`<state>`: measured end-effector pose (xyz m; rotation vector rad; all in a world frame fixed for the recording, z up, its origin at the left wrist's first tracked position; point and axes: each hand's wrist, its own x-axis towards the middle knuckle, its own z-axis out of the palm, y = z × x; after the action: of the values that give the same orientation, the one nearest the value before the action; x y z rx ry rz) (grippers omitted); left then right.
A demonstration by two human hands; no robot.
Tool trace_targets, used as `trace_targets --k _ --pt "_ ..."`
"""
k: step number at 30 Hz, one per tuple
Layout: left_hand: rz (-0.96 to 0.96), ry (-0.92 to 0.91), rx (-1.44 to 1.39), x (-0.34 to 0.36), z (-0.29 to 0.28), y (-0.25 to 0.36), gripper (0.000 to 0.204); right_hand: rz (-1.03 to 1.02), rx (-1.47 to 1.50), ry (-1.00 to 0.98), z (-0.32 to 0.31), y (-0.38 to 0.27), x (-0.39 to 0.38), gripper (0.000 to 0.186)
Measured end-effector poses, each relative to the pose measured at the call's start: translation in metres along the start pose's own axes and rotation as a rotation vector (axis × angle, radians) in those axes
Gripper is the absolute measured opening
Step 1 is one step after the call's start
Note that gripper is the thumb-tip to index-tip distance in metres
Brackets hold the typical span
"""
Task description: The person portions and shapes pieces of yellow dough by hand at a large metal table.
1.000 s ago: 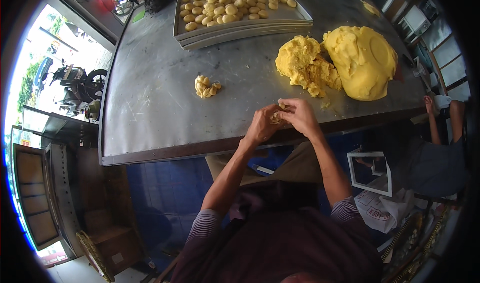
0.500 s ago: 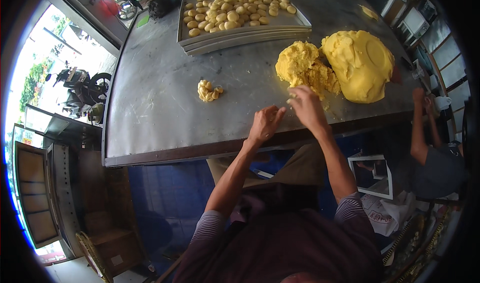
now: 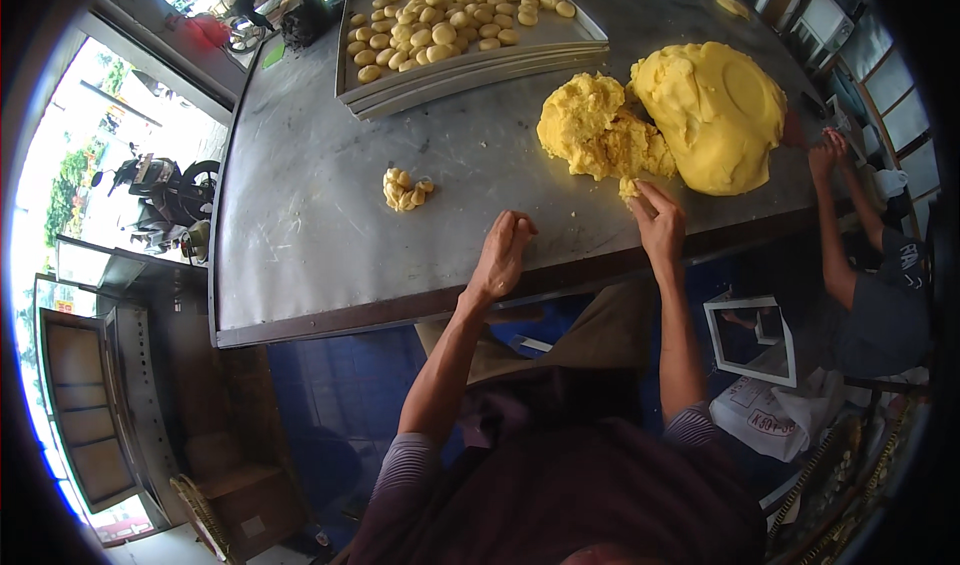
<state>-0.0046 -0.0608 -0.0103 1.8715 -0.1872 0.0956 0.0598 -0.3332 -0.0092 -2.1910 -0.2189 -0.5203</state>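
My right hand (image 3: pixel 662 227) is at the near edge of a crumbly yellow dough heap (image 3: pixel 585 130), its thumb and fingers closed on a small lump of yellow dough (image 3: pixel 628 189). To its right, touching the heap, sits a large smooth mound of yellow dough (image 3: pixel 715 115). My left hand (image 3: pixel 502 255) is over the table's front edge, fingers bent and together. Whatever lies in its palm, if anything, is hidden. Left of that hand, a small cluster of pale, glossy pieces (image 3: pixel 405 191) rests on the metal tabletop (image 3: pixel 300 225).
Stacked metal trays (image 3: pixel 480 73) at the back hold many round dough balls (image 3: pixel 440 33). A dark brown edge (image 3: pixel 400 313) runs along the table front. At right, another person's arms (image 3: pixel 838 235) reach toward the table. A white-framed box (image 3: pixel 750 340) stands below on the right.
My hands have moved apart. The right one has shifted right and pinched a dough lump beside the heap; the left has drawn slightly left. The whole view has turned a little.
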Motion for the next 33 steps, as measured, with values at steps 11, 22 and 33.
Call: trace_targets --k 11,22,33 --pt "0.051 0.254 0.364 -0.010 -0.013 0.009 0.019 -0.022 -0.059 0.035 0.004 0.003 -0.008 0.031" --pt "0.038 0.285 0.818 0.061 -0.012 -0.013 0.021 0.011 0.042 0.005 0.006 0.001 -0.006 0.033" --pt "-0.087 0.083 0.486 -0.013 -0.058 0.070 0.026 0.087 0.093 -0.026 0.002 0.002 -0.008 0.031"
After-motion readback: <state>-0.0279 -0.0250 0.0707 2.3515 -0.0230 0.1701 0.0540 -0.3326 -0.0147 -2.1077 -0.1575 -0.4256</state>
